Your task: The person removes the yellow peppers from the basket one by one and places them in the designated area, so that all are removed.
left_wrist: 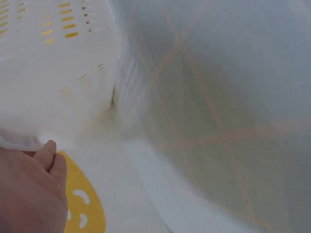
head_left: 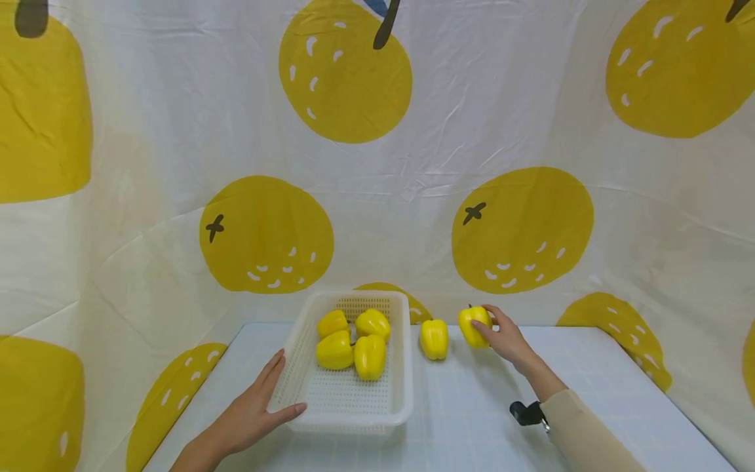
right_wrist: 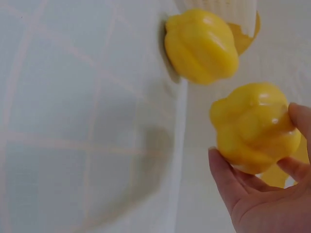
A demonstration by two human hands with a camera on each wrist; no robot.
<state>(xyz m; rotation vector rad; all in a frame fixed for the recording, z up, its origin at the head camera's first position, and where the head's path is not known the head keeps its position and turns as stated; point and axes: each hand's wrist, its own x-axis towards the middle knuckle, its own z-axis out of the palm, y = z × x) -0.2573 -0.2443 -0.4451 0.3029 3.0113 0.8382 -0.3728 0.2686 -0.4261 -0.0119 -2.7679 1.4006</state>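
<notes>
A white perforated basket [head_left: 401, 367] stands on the table and holds several yellow bell peppers [head_left: 352, 341]. My left hand [head_left: 259, 403] lies with straight fingers against the basket's near left corner [left_wrist: 58, 97], thumb along the front rim. Right of the basket a loose yellow pepper [head_left: 433, 339] [right_wrist: 200, 46] sits on the table. Further right my right hand [head_left: 501, 334] grips another yellow pepper [head_left: 474, 326] [right_wrist: 253, 127], fingers curled round it near the back edge.
The table [head_left: 472, 419] has a pale blue checked cover. A white cloth with big yellow fruit prints [head_left: 377, 164] hangs behind and at both sides. A black strap [head_left: 527, 413] shows on the right wrist.
</notes>
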